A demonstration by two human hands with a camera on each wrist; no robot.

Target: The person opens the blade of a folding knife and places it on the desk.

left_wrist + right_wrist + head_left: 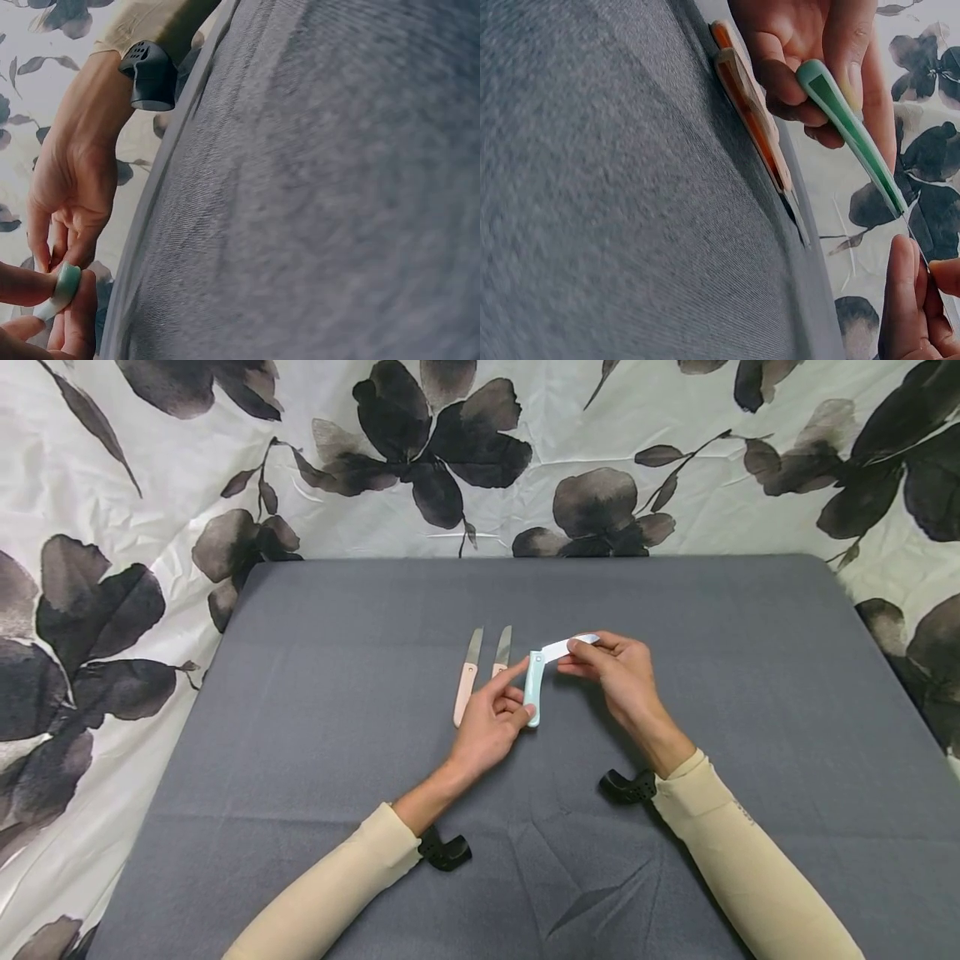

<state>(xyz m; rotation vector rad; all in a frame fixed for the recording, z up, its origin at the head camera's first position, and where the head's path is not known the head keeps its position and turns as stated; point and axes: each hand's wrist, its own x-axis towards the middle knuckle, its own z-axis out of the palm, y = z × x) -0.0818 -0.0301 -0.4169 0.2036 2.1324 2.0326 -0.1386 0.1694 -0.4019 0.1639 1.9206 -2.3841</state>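
A folding knife with a mint-green handle (534, 689) is held between both hands, its blade swung out at an angle to the handle. My left hand (489, 722) grips the handle, thumb near its lower end and index finger reaching toward the pivot. Near the tip, my right hand (618, 672) pinches the blade (555, 651) between thumb and fingers. The right wrist view shows the slot along the green handle (847, 124). Two pink-handled knives lie unfolded to the left, one pink knife (467, 681) in full view, the other knife (503, 647) partly behind my left hand.
A grey cloth-covered table (337, 635) spreads under the hands, with creases near its front. Behind it hangs a white floral sheet (495, 518). Black wrist-worn mounts (628, 786) stick out from both cream sleeves.
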